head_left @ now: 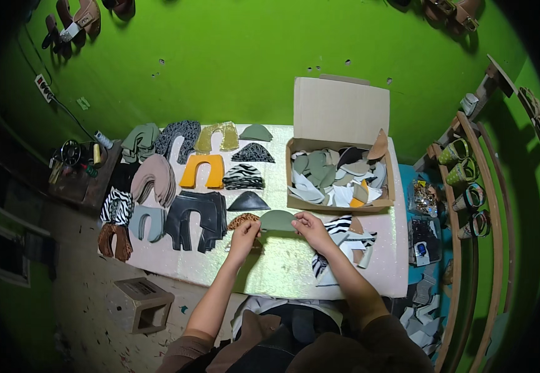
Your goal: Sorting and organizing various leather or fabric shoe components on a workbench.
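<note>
A half-moon piece of olive green material (277,221) is stretched between my two hands above the table's front middle. My left hand (245,238) pinches its left corner, and my right hand (311,227) pinches the right corner. Partly behind my left hand lies a leopard-print piece (241,220). A black half-moon stack (248,201), a zebra-print stack (244,176), a dark patterned stack (253,153) and a green stack (256,132) run in a column beyond it. Beside my right forearm are loose zebra-print and white scraps (348,244).
An open cardboard box (343,203) full of cut pieces stands at the back right. U-shaped stacks in black (183,217), yellow (204,169) and pink (152,178) cover the table's left. A wooden rack (463,248) with sandals is at right, a stool (139,301) on the floor at left.
</note>
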`<state>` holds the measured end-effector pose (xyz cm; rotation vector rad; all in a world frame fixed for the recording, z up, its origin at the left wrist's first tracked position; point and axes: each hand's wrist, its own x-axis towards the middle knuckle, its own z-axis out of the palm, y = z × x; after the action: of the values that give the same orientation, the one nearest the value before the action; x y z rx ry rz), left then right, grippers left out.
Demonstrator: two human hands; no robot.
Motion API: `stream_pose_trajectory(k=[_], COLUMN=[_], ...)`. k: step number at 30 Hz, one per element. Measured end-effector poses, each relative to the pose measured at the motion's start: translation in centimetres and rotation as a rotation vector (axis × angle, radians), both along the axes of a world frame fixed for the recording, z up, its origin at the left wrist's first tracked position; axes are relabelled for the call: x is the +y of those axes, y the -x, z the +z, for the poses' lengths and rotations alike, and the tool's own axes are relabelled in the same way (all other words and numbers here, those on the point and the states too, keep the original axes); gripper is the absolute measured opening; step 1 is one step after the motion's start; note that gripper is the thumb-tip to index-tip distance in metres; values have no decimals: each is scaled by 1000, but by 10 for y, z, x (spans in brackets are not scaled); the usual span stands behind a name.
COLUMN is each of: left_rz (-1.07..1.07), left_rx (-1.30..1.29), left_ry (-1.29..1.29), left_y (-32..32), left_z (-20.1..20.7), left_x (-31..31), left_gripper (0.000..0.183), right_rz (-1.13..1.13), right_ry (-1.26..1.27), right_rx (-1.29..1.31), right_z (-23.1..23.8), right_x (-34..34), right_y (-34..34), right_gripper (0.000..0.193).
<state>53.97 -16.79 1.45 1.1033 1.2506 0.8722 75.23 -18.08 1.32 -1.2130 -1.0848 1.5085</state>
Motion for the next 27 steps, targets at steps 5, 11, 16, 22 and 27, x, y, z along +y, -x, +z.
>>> stream_pose_trajectory(k=[5,11,16,22,27], left_rz=[-179,-160,-74,35,74], left_rx=[148,500,631,821,915], left_ry=[-209,-456,-576,-669,-664], left_y=[34,46,42,17,4], left_z=[19,50,38,7,-21], left_x=[76,166,227,289,329], left_gripper=[30,27,23,13,13], right_rz=[-89,-56,96,124,108], right_ry=[-261,-448,-508,-643,-645], right_rx=[-199,-676,-905,-1127,-1278], right_z=[32,53,63,29,-1], right_x=[58,139,207,282,324], right_y=[19,39,36,23,24], right_gripper=[21,17,17,16,15])
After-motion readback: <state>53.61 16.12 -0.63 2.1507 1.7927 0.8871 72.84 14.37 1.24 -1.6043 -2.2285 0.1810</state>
